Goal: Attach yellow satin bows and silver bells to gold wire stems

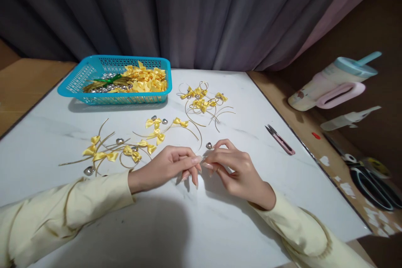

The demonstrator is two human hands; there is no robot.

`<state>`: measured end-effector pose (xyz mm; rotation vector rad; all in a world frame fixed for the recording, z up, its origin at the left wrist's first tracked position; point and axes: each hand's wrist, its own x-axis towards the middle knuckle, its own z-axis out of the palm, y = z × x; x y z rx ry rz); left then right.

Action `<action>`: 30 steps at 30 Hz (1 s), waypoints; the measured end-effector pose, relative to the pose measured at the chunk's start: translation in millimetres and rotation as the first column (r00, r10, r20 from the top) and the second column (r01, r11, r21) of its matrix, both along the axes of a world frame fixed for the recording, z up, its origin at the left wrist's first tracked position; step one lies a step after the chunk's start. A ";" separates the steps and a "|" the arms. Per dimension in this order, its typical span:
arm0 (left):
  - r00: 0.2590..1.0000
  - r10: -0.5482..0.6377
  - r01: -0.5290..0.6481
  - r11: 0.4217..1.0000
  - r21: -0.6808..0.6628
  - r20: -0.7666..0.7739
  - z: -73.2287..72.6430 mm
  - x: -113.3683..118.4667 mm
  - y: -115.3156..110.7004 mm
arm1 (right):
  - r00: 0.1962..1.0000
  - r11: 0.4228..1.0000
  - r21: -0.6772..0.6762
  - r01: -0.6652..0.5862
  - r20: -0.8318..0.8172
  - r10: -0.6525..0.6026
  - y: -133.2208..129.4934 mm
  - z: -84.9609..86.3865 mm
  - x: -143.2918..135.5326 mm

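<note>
Over the middle of the white table, my left hand (179,162) has its thumb pressed to its index finger. Facing it, with fingertips almost meeting, my right hand (235,169) is closed in a pinch. Whatever is in either pinch is too small or hidden to make out. A silver heart bead (209,145) lies just beyond my right fingertips. Left of my left hand, yellow satin bows (132,153) lie among gold cords (75,162) and another heart bead (89,171). Farther back sits a group of bows with curled cords (201,104).
A blue basket (125,99) of yellow bows, silver beads and a tied cord bundle stands at the back left. Pink thread snips (280,139) lie on the right. Beyond the table's right edge are a tumbler (326,81), a small bottle (342,120) and black scissors (370,186).
</note>
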<state>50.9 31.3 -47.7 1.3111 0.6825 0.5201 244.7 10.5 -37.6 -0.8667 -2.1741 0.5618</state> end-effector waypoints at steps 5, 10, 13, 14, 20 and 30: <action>0.996 0.048 -0.045 0.998 0.033 -0.079 -0.5 2.7 0.1 | 0.999 0.999 0.035 -0.019 0.034 0.018 0.0 0.6 -0.8; 0.975 0.125 -0.108 0.990 0.095 -0.186 0.5 5.2 -1.5 | 0.998 0.998 0.056 -0.034 0.060 0.031 -0.3 -1.7 -0.7; 0.962 0.178 -0.156 0.980 0.120 -0.207 2.5 6.1 -1.7 | 0.997 0.998 0.061 -0.027 0.073 0.023 -1.1 -1.9 -1.2; 0.959 0.195 -0.172 0.977 0.123 -0.204 3.0 6.3 -1.4 | 0.997 0.998 0.057 -0.026 0.078 0.021 -1.5 -1.7 -1.4; 0.965 0.207 -0.198 0.978 0.067 -0.160 4.0 7.2 -0.5 | 0.997 0.999 0.046 -0.019 0.073 0.015 -1.9 -1.0 -1.9; 0.965 0.221 -0.212 0.974 0.074 -0.141 4.3 3.8 2.5 | 0.997 1.000 0.011 -0.005 0.077 0.004 -1.9 0.3 -0.2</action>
